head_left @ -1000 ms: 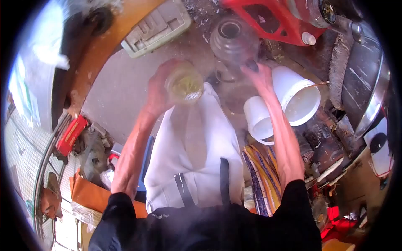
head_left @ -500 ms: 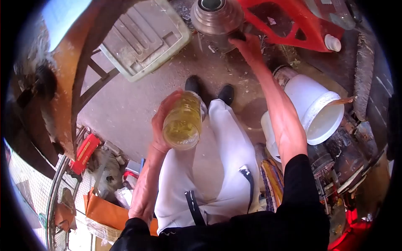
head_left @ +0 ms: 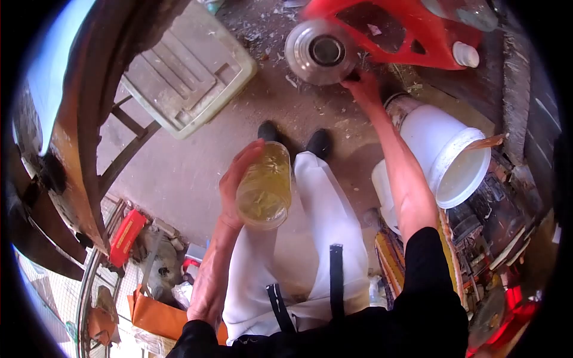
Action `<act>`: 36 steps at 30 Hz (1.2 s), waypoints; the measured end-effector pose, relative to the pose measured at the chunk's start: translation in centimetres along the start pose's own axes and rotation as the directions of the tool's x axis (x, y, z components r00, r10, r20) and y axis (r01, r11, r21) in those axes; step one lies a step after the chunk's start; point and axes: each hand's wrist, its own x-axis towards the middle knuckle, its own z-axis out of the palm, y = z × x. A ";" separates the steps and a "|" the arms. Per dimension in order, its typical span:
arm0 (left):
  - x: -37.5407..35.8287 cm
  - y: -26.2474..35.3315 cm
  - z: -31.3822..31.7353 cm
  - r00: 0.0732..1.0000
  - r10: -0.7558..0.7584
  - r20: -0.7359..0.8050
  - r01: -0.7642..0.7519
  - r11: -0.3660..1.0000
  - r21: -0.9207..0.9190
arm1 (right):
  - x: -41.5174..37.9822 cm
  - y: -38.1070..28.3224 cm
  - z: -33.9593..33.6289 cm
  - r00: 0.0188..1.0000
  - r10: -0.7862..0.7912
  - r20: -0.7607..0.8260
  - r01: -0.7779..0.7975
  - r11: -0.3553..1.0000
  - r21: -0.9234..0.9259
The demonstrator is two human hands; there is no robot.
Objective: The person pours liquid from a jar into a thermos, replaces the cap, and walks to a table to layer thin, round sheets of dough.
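My left hand (head_left: 234,182) is wrapped round the left side of a clear jar (head_left: 264,191) of yellow-green liquid, with what look like leaves inside. It holds the jar above my lap, tilted in view. At arm's length, my right hand (head_left: 363,89) grips the dark handle of a metallic thermos flask (head_left: 310,62). The flask's round dark mouth shows from above. Part of the handle is covered by my fingers. Flask and jar are well apart.
A red jerrycan (head_left: 394,36) with a white cap lies just beyond the flask. White buckets (head_left: 427,131) stand to the right. A pale plastic lid (head_left: 185,65) is at upper left, near a curved brown frame (head_left: 77,131). An orange bag (head_left: 155,313) and a red box (head_left: 127,237) sit lower left.
The thermos flask has shifted slightly right and nearer, and its mouth now faces the camera more. The jar has moved a little down in view. Both hands keep their hold.
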 end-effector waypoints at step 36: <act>0.1 6.6 -1.2 0.995 0.069 0.071 -0.073 0.995 0.063 | -2.4 -14.9 -1.5 0.817 -0.542 -0.196 0.433 0.802 -0.411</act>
